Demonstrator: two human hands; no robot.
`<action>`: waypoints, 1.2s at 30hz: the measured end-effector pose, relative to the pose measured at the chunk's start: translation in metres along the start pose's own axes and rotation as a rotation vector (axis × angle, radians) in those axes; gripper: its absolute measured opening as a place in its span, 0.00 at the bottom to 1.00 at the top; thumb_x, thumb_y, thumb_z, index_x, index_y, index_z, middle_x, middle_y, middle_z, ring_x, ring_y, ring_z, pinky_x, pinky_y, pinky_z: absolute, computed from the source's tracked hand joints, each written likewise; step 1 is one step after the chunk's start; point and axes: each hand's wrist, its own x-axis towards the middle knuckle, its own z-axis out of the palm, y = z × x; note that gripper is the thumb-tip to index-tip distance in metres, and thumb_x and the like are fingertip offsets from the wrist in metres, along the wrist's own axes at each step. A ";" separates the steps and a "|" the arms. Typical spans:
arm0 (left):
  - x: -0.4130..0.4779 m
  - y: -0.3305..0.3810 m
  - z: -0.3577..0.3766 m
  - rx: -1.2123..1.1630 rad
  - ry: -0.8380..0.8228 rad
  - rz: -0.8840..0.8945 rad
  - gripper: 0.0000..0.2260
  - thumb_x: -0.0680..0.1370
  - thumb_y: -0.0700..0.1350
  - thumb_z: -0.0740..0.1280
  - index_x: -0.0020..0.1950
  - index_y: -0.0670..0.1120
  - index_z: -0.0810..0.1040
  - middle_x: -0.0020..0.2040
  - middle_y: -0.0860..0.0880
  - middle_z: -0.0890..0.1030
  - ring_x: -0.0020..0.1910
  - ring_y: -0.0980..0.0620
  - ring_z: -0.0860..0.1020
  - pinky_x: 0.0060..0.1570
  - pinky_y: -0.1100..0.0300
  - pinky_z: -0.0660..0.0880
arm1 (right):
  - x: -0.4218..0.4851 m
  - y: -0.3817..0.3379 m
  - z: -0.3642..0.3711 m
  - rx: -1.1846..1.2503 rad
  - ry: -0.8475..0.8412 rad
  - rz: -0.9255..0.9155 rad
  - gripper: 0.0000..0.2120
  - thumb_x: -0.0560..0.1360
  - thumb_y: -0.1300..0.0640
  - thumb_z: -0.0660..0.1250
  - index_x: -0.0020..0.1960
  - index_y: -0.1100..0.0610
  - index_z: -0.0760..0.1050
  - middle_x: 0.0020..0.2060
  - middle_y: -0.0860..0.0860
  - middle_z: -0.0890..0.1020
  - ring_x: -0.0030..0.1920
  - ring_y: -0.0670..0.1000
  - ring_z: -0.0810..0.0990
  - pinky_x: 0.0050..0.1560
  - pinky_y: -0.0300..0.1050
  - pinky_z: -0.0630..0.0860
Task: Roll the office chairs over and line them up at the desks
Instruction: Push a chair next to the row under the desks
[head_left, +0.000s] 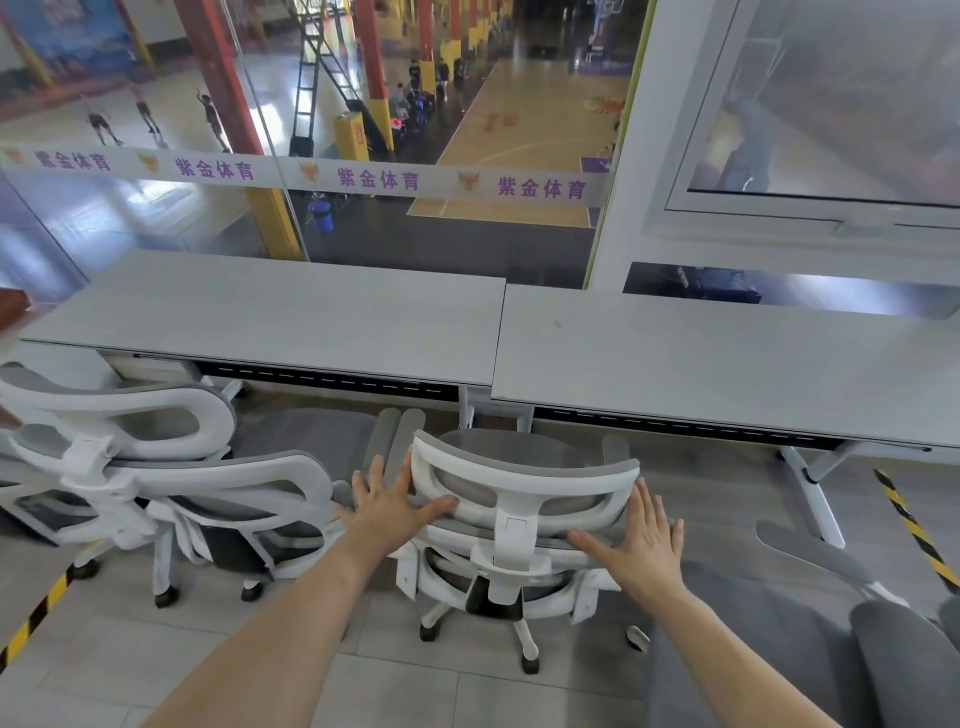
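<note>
A white-framed office chair with grey mesh (511, 519) stands with its back to me, facing the seam between the left desk (270, 306) and the right desk (727, 358). My left hand (392, 501) lies with straight, spread fingers against the left side of the chair's headrest, thumb laid across its back. My right hand (641, 540) is flat with straight fingers beside the right end of the headrest and upper backrest, thumb touching the backrest. A second, matching chair (171, 478) stands at the left desk, close beside the first.
A grey padded chair part (821, 623) fills the lower right, near my right arm. Yellow-black floor tape (914, 530) runs at the right and at the lower left. Behind the desks a glass wall (311, 104) overlooks a sports hall; desk legs (815, 493) stand at the right.
</note>
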 end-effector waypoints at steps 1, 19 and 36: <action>0.002 0.000 -0.001 0.001 0.000 0.006 0.58 0.53 0.91 0.48 0.78 0.72 0.32 0.85 0.48 0.37 0.82 0.37 0.35 0.76 0.26 0.46 | 0.000 0.000 0.000 0.001 0.002 0.004 0.64 0.59 0.11 0.52 0.82 0.46 0.36 0.83 0.45 0.42 0.82 0.52 0.40 0.80 0.62 0.36; 0.001 0.001 -0.004 0.058 -0.025 -0.011 0.56 0.58 0.90 0.49 0.80 0.69 0.32 0.84 0.47 0.36 0.82 0.36 0.35 0.74 0.24 0.44 | 0.004 -0.005 0.000 -0.008 -0.010 0.022 0.66 0.58 0.11 0.52 0.83 0.47 0.38 0.83 0.45 0.42 0.82 0.52 0.38 0.80 0.61 0.36; -0.038 0.007 0.008 0.071 -0.044 0.021 0.56 0.66 0.87 0.47 0.82 0.57 0.31 0.83 0.45 0.30 0.79 0.40 0.25 0.74 0.25 0.39 | -0.015 -0.003 -0.004 -0.005 -0.043 0.080 0.55 0.67 0.16 0.56 0.83 0.44 0.43 0.83 0.50 0.41 0.82 0.52 0.35 0.81 0.58 0.41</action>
